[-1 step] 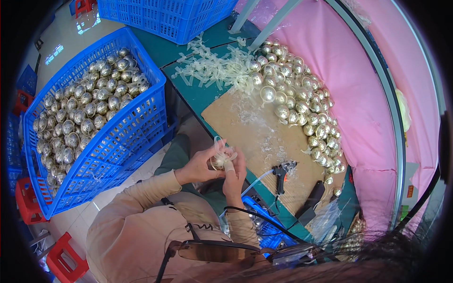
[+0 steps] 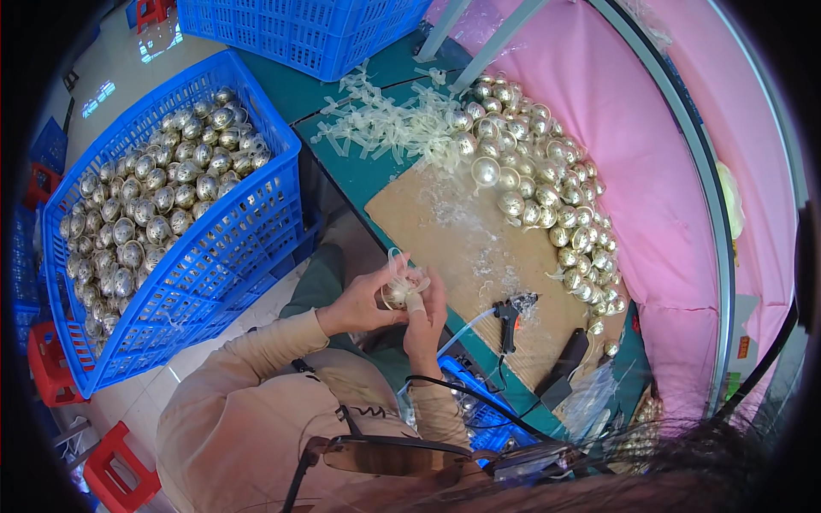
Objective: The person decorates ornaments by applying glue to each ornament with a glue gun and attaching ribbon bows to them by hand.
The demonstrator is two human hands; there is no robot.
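Glossy metallic baubles (image 2: 522, 184) (mirror-bright), plastic crate (image 2: 214, 256)

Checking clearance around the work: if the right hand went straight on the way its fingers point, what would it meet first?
The right hand points up and away, at the ball held with the left hand. Past that, probably the brown board on the table, though depth is unclear.

Bright, even overhead light; glare on the glossy floor (image 2: 154, 43); fisheye bending and dark vignette at the rim, soft edges.
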